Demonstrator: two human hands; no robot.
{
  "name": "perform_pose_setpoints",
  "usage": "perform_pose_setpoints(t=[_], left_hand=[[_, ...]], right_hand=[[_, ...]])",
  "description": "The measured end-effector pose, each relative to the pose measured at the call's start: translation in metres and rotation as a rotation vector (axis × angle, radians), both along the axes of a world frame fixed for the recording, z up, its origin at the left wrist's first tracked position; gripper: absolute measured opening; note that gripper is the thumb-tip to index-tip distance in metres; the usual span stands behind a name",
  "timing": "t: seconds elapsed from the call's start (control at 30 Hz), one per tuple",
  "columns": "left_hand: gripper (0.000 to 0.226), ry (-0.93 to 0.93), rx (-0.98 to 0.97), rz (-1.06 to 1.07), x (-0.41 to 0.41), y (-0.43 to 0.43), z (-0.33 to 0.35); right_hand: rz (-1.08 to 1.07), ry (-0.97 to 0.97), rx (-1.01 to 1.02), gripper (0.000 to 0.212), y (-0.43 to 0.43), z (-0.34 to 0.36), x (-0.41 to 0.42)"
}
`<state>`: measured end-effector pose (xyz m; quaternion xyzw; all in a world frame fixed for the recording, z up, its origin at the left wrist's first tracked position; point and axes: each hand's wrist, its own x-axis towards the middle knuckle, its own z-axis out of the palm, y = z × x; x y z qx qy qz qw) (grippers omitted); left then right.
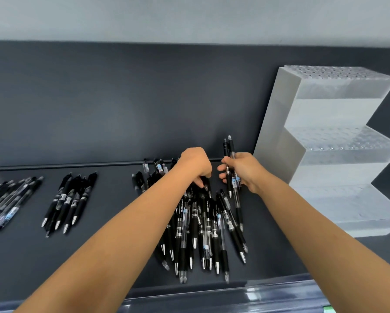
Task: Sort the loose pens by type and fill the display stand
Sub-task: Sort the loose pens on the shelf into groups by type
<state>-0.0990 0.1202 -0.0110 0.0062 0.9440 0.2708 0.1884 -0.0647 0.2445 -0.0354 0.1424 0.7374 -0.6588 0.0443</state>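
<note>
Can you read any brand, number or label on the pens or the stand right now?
No text is readable.
Pile: barrel labels too blurred.
Held pens in the right hand: pale blue label, too small.
Middle-left group and far-left group: labels blurred.
Display stand: no text visible.

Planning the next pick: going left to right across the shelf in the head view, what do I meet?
Clear-barrel pens at the left edge → black-bodied pens → loose pile → display stand. The left hand and right hand overlap the pile, so they are left out.
</note>
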Motion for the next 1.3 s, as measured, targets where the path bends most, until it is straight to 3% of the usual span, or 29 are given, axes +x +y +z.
perform_pose_setpoints(t=[0.17, 0.33, 0.43, 0.53, 0.73, 0.87, 1.03, 1.3], left_hand=[[0.02, -0.055, 0.023, -0.051, -0.009, 0.003, -0.003], [0.024, -0.124, 0.328, -0.028, -0.013, -0.012, 0.007], [0.02, -0.099, 0.558, -0.109, -0.005, -0.026, 0.022], [0.013, -0.054, 0.636, -0.203, 0.012, -0.039, 0.037], [0.034, 0.134, 0.492, -0.133, 0.049, -0.084, 0.054], [0.024, 0.146, 0.422, -0.073, 0.072, -0.132, 0.056], [0.015, 0.133, 0.472, 0.039, 0.078, -0.21, 0.045], [0.025, 0.234, 0.035, 0.2, 0.036, -0.403, 0.018]], right_hand=[[-0.018, 0.08, 0.294, 0.026, 0.005, 0.002, -0.007], [-0.039, 0.133, 0.362, 0.026, 0.009, 0.013, -0.004], [-0.016, 0.182, 0.278, 0.026, 0.005, 0.022, 0.002], [0.054, 0.187, -0.003, 0.028, -0.011, 0.035, 0.012], [0.296, 0.108, -0.253, 0.036, -0.062, 0.044, 0.035], [0.431, 0.056, -0.302, 0.035, -0.106, 0.044, 0.045], [0.344, -0.018, -0.301, 0.032, -0.176, 0.035, 0.048], [0.356, -0.123, -0.322, 0.009, -0.317, 0.021, 0.037]])
